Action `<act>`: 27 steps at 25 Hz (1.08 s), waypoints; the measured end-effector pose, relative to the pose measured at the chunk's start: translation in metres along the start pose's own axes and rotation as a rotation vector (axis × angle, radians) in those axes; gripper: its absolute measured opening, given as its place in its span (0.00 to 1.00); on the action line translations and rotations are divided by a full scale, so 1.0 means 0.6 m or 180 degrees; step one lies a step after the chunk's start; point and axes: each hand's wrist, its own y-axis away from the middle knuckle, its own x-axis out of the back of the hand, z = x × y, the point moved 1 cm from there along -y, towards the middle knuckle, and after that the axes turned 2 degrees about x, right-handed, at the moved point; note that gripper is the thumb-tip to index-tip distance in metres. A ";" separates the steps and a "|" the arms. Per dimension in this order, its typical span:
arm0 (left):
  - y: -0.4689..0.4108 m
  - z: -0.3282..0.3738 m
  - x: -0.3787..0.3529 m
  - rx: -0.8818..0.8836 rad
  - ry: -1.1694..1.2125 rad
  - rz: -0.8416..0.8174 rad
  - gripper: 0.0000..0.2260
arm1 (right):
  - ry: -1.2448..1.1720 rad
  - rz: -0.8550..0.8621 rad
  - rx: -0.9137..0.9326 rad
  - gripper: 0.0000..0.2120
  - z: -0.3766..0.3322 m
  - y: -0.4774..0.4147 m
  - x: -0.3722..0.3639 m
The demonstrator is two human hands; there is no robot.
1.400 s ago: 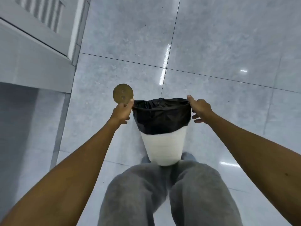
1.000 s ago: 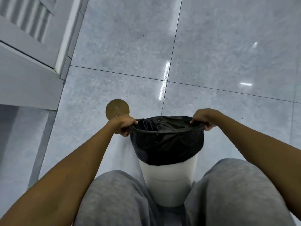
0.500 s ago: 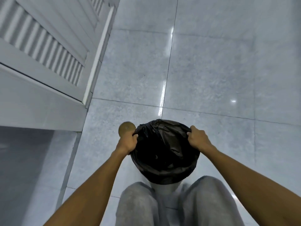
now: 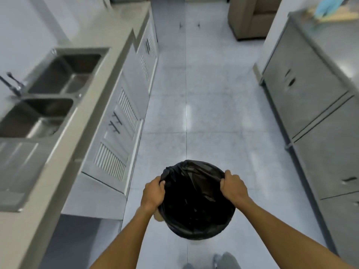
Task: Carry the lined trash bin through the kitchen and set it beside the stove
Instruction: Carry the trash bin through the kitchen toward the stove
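Note:
The trash bin (image 4: 195, 202) hangs in front of me above the tiled floor, seen from above, its black liner folded over the rim and its white body almost hidden. My left hand (image 4: 153, 193) grips the left rim and my right hand (image 4: 233, 188) grips the right rim. No stove shows in this view.
A counter with a double steel sink (image 4: 48, 94) and white louvred cabinets (image 4: 124, 117) runs along the left. Steel cabinets (image 4: 314, 105) line the right. A tiled aisle (image 4: 194, 94) leads ahead to a beige armchair (image 4: 250, 18).
I have risen from a crouch with the bin lifted off the floor, and my view has tilted up from the tiles to the kitchen aisle. Both hands keep their grip on the rim.

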 end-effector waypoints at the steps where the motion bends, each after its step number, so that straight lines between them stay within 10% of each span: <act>1: 0.004 0.037 0.029 -0.0080 -0.0102 -0.0004 0.15 | 0.0006 0.0039 0.0008 0.12 -0.013 0.009 0.041; 10: -0.072 0.347 0.174 -0.0669 -0.0824 0.0061 0.16 | -0.0016 0.0746 0.0027 0.15 -0.066 -0.071 0.356; 27: -0.562 0.771 0.168 -0.0602 -0.0263 0.0422 0.16 | -0.0270 0.1025 -0.0084 0.20 -0.102 -0.667 0.688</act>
